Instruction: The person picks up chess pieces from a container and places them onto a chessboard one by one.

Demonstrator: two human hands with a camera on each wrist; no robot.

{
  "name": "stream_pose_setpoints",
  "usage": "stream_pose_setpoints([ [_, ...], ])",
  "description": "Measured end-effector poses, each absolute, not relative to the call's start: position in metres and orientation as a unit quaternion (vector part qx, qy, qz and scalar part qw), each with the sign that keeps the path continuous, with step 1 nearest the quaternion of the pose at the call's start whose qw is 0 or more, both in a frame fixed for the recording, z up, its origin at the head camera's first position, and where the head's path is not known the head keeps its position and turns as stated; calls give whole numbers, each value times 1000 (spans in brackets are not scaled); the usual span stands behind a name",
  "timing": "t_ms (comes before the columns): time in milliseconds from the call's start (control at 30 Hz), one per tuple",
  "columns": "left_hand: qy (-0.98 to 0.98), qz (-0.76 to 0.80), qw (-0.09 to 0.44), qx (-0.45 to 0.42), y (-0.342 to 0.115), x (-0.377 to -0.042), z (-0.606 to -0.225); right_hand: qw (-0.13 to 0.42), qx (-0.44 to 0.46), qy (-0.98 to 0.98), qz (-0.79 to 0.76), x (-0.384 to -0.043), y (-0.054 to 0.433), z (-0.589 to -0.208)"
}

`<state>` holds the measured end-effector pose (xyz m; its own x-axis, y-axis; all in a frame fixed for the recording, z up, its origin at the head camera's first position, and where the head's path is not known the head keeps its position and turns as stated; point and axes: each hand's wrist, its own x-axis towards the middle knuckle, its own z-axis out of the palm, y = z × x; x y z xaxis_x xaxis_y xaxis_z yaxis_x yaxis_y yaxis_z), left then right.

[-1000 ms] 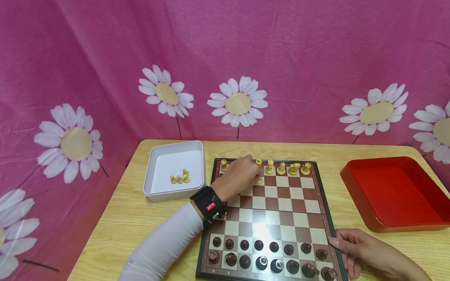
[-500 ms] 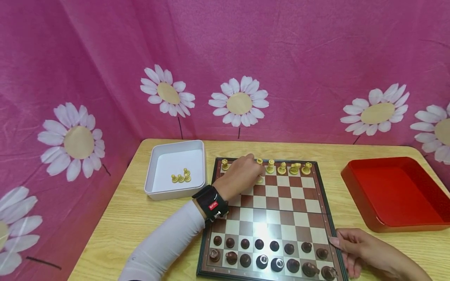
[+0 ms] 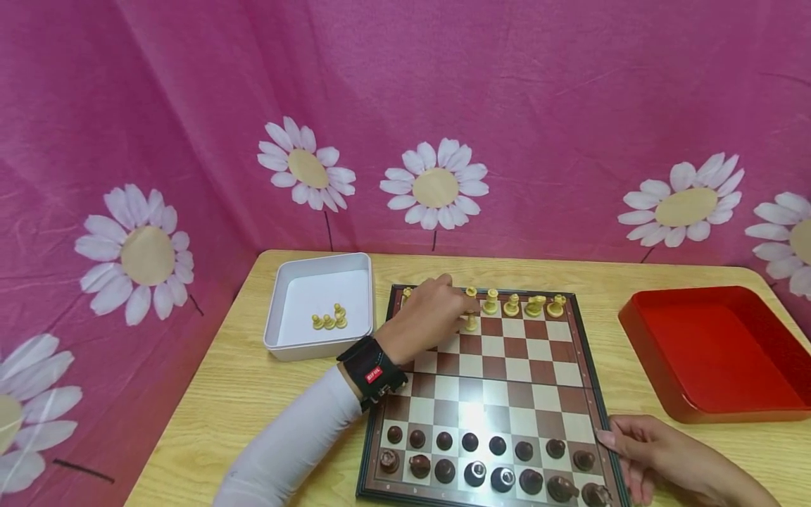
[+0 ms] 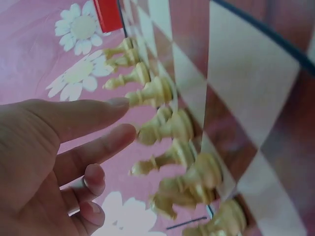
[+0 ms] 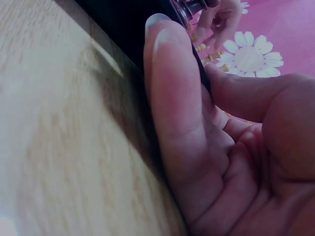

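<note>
On the folding chessboard [image 3: 440, 387], my left hand [image 3: 431, 318] reaches to the far rows. In the left wrist view, its thumb and index finger stand apart beside a cream pawn [image 4: 174, 128]; the index fingertip is at the pawn's head, perhaps touching it. That pawn stands upright in front of the cream back row, where a cream queen or king [image 3: 491, 301] and other pieces stand. My right hand [image 3: 665, 451] grips the board's right edge, thumb on top and fingers underneath. The left hand hides some far-left squares.
A white tray [image 3: 298, 346] at the left holds several cream pawns [image 3: 329, 322]. The red tray [image 3: 728, 345] lies at the right. Two rows of dark brown pieces [image 3: 470, 442] stand along the near side. A pink flowered cloth [image 3: 538, 105] hangs behind the wooden table [image 3: 209, 394].
My left fingers have drawn slightly away from the cream pawn, which shows more clearly on its square. The right hand keeps its hold. The whole view has shifted a little.
</note>
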<state>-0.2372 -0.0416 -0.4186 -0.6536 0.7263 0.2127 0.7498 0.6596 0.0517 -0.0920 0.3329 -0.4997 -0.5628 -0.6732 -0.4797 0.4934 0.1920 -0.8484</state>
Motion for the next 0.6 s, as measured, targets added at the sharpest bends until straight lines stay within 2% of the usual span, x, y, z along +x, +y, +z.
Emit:
stream_pose_setpoints([
  [367,-927,-107,55,-356,-66,-235,-400,473,-71,599,-642,-93,334,-499],
  [600,-941,-113,78,-309,-92,-242,-391,479,-76,591,-644,-93,336,-500],
])
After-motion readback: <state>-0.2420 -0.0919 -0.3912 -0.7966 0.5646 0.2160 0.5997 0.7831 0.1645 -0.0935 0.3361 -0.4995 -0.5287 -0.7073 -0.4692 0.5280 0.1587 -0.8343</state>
